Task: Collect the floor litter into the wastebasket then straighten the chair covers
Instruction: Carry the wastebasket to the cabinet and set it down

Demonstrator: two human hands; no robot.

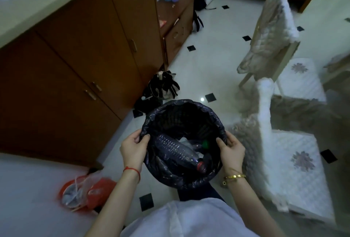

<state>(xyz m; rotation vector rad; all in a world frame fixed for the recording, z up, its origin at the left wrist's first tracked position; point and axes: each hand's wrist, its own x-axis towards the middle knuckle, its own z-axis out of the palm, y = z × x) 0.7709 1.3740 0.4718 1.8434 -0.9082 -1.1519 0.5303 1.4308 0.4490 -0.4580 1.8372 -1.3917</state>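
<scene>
Holding the wastebasket (182, 142) up by its rim, both hands (133, 148) (232, 150) are pinching the black liner on opposite sides, just left of the covered chairs (280, 161). A bottle (180, 151) is lying inside. I'm guessing the liner could be slipping off the rim, tipping everything out. A red bag (85, 193) is sitting on the floor, left of the wastebasket.

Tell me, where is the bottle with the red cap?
In the head view, the bottle with the red cap lies inside the wastebasket, low in the middle, between the left hand and right hand gripping its rim.
</scene>
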